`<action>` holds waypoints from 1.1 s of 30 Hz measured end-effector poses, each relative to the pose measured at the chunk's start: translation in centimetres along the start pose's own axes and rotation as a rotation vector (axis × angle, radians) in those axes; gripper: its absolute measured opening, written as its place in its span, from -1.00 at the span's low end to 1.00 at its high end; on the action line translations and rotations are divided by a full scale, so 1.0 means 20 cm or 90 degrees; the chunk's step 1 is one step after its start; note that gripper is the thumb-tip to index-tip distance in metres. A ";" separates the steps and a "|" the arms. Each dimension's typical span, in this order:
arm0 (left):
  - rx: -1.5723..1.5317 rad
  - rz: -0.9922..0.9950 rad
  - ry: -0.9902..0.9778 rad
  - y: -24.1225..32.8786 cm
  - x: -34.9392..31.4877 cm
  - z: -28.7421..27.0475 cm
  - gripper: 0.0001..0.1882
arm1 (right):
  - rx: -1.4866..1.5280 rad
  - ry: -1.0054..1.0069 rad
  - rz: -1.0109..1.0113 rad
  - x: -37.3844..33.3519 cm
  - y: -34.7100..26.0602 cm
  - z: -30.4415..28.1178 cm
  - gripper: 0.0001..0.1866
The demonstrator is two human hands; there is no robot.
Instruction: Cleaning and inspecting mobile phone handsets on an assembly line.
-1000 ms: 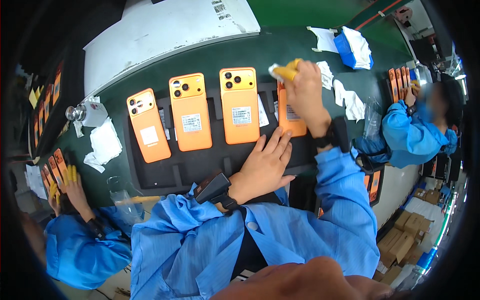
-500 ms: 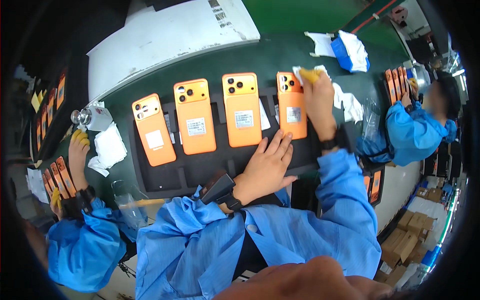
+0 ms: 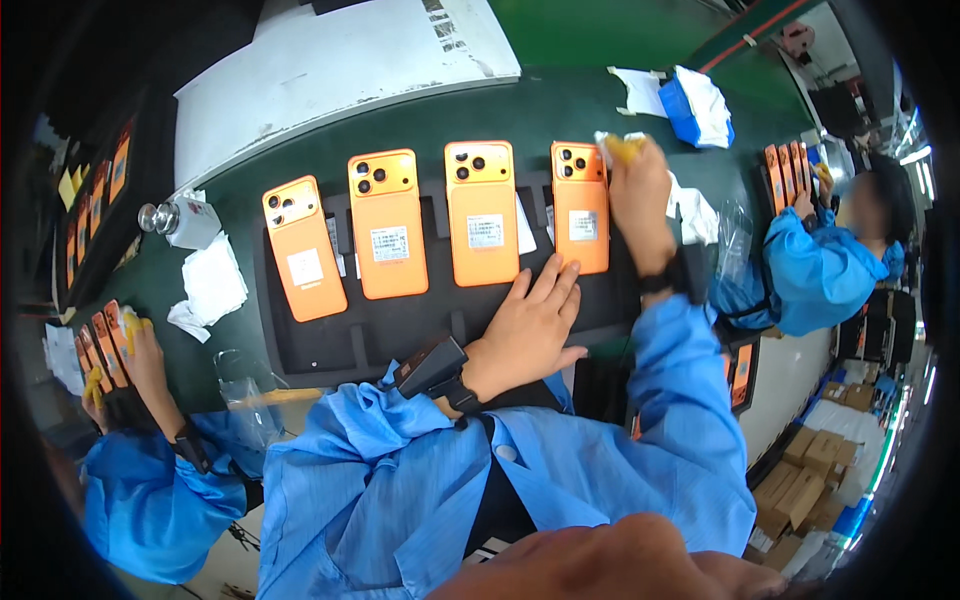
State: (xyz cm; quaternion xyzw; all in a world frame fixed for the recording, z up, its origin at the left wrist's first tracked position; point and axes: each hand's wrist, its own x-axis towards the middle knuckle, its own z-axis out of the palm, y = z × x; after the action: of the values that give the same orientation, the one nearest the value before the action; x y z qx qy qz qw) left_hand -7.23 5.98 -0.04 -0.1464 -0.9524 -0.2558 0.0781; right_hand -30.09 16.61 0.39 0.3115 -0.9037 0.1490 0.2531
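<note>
The dark green bench point(image 3: 560, 100) spans the view before me, a white board point(image 3: 340, 80) covering its far left part. Nearer me lies a black tray point(image 3: 400, 335) with raised dividers; on either side sits a co-worker in blue, a left co-worker point(image 3: 165, 510) and a right co-worker point(image 3: 820, 265). Four orange phones point(image 3: 387, 215) lie in a row on the tray, backs up, camera ends reaching past its far rim. My hands are apart. My left hand point(image 3: 525, 325) is spread flat, its fingertips resting on the lower end of the rightmost phone point(image 3: 565, 195). My right hand point(image 3: 640, 190) is closed in a pinch beside that phone's camera block. White wipes point(image 3: 215, 280) lie left of the tray, next to a dispenser bottle point(image 3: 192, 222); a blue box point(image 3: 680, 112) stands far right. Smallest are the white cloth point(image 3: 602, 140) in my right hand's pinch, whose contact with the phone I cannot tell, and the yellow finger covers point(image 3: 627, 150) on that hand.
</note>
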 end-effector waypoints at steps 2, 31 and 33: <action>-0.021 0.008 -0.002 -0.01 0.00 0.01 -0.23 | 0.085 0.033 0.001 0.08 0.09 0.00 -0.86; 0.115 -0.074 0.017 -0.11 -0.29 -0.10 -0.13 | 0.172 -0.122 0.069 -0.03 -0.83 0.02 -0.75; 0.102 -0.073 0.025 -0.11 -0.29 -0.08 -0.12 | 0.276 -0.045 0.008 0.01 -0.86 0.05 -0.79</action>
State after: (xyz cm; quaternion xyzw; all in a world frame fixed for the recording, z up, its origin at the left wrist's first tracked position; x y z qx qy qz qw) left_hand -2.30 1.92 -1.04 -0.0802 -0.9748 -0.1859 0.0934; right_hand -19.67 2.92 1.58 0.3581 -0.8607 0.3307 0.1472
